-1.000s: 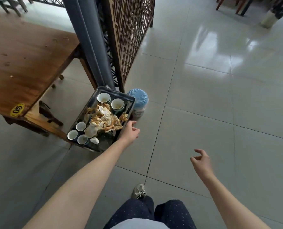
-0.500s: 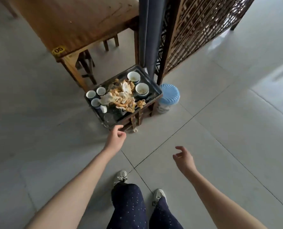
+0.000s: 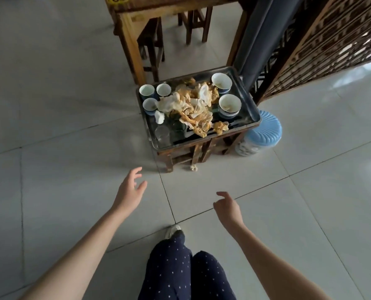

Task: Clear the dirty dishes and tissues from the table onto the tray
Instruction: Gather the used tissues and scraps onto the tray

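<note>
A metal tray [image 3: 248,98] rests on a low wooden stool [image 3: 180,155] beside the table's leg [image 3: 132,48]. It holds a heap of stained tissues [image 3: 193,107], three small cups [image 3: 146,90] at its left, two bowls [image 3: 230,103] at its right and clear glasses [image 3: 162,133] at the near corner. One crumpled tissue scrap [image 3: 193,167] lies on the floor by the stool. My left hand [image 3: 129,191] hovers empty, fingers relaxed, below the tray's near left corner. Also empty, my right hand [image 3: 229,210] hangs with loosely curled fingers, nearer to me.
A blue-lidded plastic bin [image 3: 261,133] stands on the floor right of the stool. A grey pillar [image 3: 256,40] and a carved wooden screen [image 3: 323,46] rise behind the tray. Wooden stools [image 3: 152,42] stand under the table. My legs [image 3: 184,269] are at the bottom, on pale floor tiles.
The view has swung so the tray sits straight ahead and farther off. My left hand has drawn back from the tray's edge and opened. My right hand stays empty.
</note>
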The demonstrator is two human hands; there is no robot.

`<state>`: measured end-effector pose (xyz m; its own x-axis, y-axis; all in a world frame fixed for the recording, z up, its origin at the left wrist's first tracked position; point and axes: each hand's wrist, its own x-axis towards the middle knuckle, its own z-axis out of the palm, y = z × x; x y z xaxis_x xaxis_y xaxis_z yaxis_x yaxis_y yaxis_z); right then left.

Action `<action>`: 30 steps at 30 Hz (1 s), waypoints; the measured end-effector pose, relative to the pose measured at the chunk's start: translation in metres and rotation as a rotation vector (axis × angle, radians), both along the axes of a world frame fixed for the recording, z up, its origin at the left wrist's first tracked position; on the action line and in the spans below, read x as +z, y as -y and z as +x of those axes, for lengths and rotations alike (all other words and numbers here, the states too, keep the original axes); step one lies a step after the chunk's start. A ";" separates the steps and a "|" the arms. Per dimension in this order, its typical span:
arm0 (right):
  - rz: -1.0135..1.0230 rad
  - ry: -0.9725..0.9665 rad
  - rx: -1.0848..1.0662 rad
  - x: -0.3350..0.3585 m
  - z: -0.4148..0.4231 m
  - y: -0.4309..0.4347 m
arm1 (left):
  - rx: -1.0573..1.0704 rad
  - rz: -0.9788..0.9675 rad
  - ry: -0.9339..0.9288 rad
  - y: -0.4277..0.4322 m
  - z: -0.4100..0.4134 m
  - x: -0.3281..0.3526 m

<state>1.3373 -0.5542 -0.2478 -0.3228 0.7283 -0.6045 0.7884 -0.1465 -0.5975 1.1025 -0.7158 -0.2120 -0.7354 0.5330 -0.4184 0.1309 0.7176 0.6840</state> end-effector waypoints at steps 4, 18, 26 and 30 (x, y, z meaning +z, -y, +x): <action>0.037 -0.018 0.038 -0.090 -0.031 -0.025 | -0.022 -0.068 -0.103 -0.007 -0.027 -0.085; 0.111 -0.089 0.027 -0.384 -0.121 -0.086 | -0.120 -0.130 -0.146 -0.036 -0.060 -0.345; 0.243 0.048 0.200 -0.465 -0.158 -0.129 | -0.047 0.084 0.051 -0.006 -0.053 -0.425; 0.260 0.086 0.270 -0.484 -0.174 -0.140 | -0.011 0.090 0.068 0.015 -0.064 -0.447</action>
<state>1.1630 -0.4143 -0.7322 -0.4802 0.7563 -0.4444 0.8267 0.2209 -0.5174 1.0385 -0.7304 -0.6594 -0.7007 0.5784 -0.4178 0.0892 0.6520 0.7530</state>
